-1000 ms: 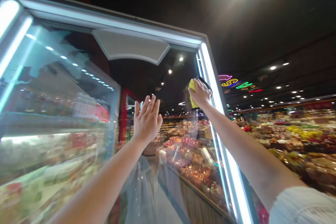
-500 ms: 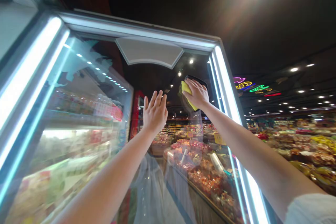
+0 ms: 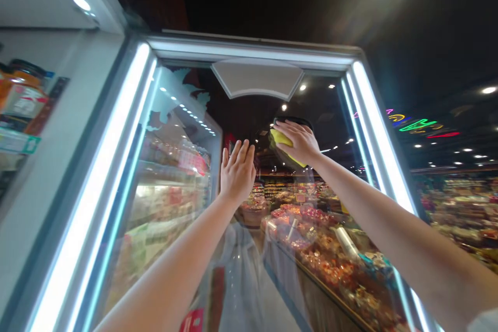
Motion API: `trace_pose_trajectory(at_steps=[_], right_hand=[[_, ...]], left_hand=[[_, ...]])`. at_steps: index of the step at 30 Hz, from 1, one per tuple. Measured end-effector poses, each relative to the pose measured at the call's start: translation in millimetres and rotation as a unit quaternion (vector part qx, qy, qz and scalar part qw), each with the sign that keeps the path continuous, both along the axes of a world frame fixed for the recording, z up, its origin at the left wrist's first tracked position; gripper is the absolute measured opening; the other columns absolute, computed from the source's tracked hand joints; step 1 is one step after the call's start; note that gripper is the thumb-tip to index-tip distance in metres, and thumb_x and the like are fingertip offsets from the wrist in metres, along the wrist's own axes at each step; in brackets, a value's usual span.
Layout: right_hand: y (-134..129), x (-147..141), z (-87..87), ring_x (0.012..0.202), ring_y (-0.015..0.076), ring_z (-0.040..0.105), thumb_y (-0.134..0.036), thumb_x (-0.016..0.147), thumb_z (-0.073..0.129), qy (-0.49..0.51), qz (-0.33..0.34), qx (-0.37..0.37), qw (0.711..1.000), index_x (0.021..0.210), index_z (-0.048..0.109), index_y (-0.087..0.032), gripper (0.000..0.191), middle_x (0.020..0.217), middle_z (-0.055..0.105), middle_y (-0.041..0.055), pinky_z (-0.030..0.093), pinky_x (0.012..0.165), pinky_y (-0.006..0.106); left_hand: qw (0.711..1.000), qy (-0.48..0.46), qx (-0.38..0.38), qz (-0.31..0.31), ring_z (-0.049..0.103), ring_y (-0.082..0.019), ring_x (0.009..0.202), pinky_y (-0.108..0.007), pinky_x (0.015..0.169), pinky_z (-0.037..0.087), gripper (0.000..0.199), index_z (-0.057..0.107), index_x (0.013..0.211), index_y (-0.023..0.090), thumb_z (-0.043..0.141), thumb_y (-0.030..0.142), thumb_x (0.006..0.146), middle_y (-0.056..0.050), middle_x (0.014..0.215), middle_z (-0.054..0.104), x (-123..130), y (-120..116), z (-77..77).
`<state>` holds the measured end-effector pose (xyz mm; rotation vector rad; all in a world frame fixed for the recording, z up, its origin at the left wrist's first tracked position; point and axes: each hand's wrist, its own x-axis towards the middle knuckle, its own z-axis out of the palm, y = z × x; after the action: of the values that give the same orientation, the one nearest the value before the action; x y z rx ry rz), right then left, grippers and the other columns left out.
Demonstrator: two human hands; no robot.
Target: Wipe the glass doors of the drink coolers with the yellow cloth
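A glass panel [image 3: 249, 114] in a frame with bright light strips fills the middle of the head view. Against the glass, my left hand [image 3: 238, 172] lies flat with its fingers stretched out and holds nothing. My right hand [image 3: 298, 140], up and to the right of it, presses a yellow cloth [image 3: 282, 138] on the glass, its fingers over the cloth. A dark rounded shape shows behind that hand; what it is cannot be made out. Reflections of shelves and of goods in bins show in the glass.
At the left edge, jars [image 3: 24, 94] stand on a shelf beside a white side wall [image 3: 73, 88]. Light strips [image 3: 93, 181] run down both sides of the frame. Beyond it at the right are goods displays [image 3: 462, 207] and coloured neon shapes [image 3: 420, 125].
The view has turned left, bringing the jars and side wall in. The cloth appears tilted more under my right hand. My left hand remains spread on the glass.
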<state>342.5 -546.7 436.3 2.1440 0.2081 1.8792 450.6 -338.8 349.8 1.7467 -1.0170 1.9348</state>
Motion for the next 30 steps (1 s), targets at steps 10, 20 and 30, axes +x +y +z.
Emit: trace_pose_trajectory(at_steps=[10, 20, 30], right_hand=[[95.8, 41.3, -22.7, 0.149, 0.0258, 0.037, -0.04, 0.097, 0.05, -0.014, -0.002, 0.05, 0.999, 0.15, 0.049, -0.032, 0.053, 0.159, 0.046, -0.0026, 0.031, 0.119, 0.049], [130.2, 69.1, -11.6, 0.147, 0.0261, 0.039, -0.034, 0.095, 0.05, -0.066, 0.014, 0.101, 0.993, 0.145, 0.053, -0.029, 0.05, 0.156, 0.05, -0.001, 0.031, 0.118, 0.05], [217.9, 105.9, -0.8, 0.147, 0.0242, 0.04, -0.031, 0.093, 0.057, 0.048, 0.051, -0.067, 0.995, 0.143, 0.055, -0.032, 0.051, 0.155, 0.052, -0.0036, 0.028, 0.119, 0.047]], left_hand=[[1.0, 0.009, 0.008, 0.012, 0.033, -0.028, 0.152, -0.056, 0.126, 0.025, 0.053, 0.046, 0.152, 0.018, 0.036, 0.024, 0.1, -0.009, 0.162, 0.041, 26.1, 69.6, -18.9], [0.999, 0.023, 0.008, 0.048, 0.034, -0.029, 0.152, -0.057, 0.125, 0.025, 0.055, 0.044, 0.153, 0.018, 0.039, 0.027, 0.099, -0.011, 0.161, 0.041, 57.9, 142.2, -33.6], [0.998, 0.024, 0.01, 0.049, 0.032, -0.029, 0.153, -0.053, 0.126, 0.029, 0.057, 0.037, 0.156, 0.016, 0.041, 0.03, 0.1, -0.013, 0.163, 0.039, 81.4, 193.0, -61.0]])
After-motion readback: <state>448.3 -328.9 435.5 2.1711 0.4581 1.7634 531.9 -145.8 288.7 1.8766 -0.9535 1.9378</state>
